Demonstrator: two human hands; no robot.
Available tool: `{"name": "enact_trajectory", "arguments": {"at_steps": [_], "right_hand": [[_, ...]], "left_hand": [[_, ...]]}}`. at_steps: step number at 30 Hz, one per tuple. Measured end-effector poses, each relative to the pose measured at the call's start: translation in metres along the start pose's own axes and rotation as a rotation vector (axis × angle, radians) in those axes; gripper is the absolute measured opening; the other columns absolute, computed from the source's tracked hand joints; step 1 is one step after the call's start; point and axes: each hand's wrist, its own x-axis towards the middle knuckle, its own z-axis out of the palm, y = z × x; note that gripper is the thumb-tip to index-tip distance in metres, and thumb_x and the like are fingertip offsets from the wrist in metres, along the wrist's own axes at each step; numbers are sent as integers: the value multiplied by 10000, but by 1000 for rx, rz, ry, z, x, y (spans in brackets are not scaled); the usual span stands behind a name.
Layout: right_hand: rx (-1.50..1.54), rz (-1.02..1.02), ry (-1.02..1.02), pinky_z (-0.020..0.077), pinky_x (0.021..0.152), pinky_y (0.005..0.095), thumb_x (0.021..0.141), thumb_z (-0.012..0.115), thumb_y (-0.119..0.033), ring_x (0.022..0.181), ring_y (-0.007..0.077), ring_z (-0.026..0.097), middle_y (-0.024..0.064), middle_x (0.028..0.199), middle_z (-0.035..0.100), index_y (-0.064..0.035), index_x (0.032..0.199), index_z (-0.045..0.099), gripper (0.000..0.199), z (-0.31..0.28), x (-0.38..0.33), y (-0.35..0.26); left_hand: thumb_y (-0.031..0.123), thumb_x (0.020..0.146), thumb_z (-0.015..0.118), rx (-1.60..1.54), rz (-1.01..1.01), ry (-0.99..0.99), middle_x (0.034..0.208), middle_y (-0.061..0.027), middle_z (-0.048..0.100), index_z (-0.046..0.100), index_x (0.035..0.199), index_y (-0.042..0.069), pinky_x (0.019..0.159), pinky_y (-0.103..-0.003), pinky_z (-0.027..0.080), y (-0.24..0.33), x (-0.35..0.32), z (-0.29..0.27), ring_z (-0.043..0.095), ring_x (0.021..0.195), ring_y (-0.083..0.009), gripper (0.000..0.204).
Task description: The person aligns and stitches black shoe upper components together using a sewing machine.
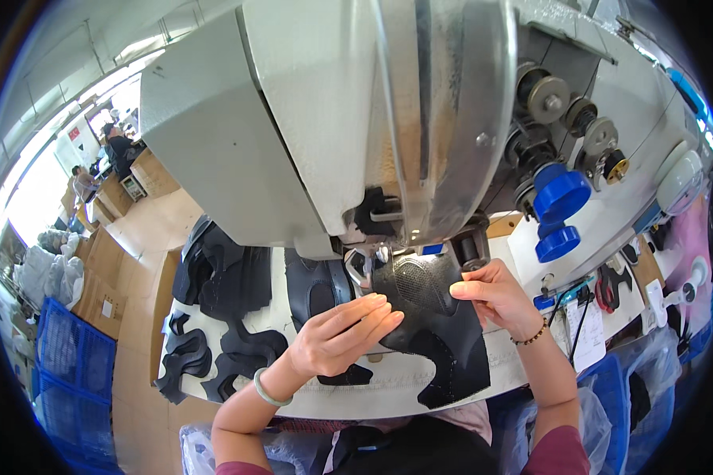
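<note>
A black shoe upper piece point(444, 340) with a perforated, shiny panel lies under the head of a sewing machine point(317, 142), and its curved lower part hangs toward me. My right hand point(495, 297) pinches its right edge, thumb on top. By its left edge is my left hand point(345, 336), fingers bent and pressed together; the thumb is hidden, and what they hold, if anything, cannot be made out. Metal parts of the machine point(359, 269) stand just beyond the left fingertips. Another black upper piece point(317, 289) lies farther left, partly behind that hand.
Stacked black cut pieces point(234, 273) and curved black strips point(186, 356) cover the table's left side. Blue knobs point(561, 194) jut from the machine at right. Scissors point(608, 286) lie near a paper slip point(586, 332). Blue crates point(75, 348) stand on the floor at left; people work far behind.
</note>
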Motion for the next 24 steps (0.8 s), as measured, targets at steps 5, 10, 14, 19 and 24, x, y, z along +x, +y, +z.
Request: {"name": "enact_trajectory", "arguments": {"at_steps": [5,10,14,19,24], "right_hand": [[25,-20,54,281,308,164,765,696,-92,337,31,417,1,536,559,-41,678,620,127,7,4,-3],[43,-6,145,294,311,166,763,698,-88,342,37,430,-7,549,549,-34,724,607,113,3,10,1],[98,-29,70,339,308,170,767,695,-83,338,58,456,7,566,561,-27,751,606,106,-10,18,11],[185,-66,97,367,309,172,775,689,-81,331,70,473,16,564,565,-18,756,606,105,-5,19,11],[111,-62,98,365,314,176,789,674,-74,326,77,473,11,561,556,-13,755,593,106,5,15,10]], "left_hand": [[-49,628,679,8,-39,-12,896,-54,618,695,877,11,765,-294,574,-4,-2,0,633,846,-201,257],[-22,636,686,82,-36,0,907,-20,630,702,877,54,759,-272,556,-8,3,3,626,853,-171,253],[1,636,683,157,-56,-10,912,6,636,705,879,80,747,-264,546,-12,4,3,617,854,-157,256],[-15,617,681,10,-114,7,988,-22,623,692,967,68,764,-291,523,-23,4,6,607,900,-185,359],[-3,564,676,-175,-217,-12,1005,-50,619,684,994,64,775,-327,487,-32,-4,3,599,914,-218,435]]}}
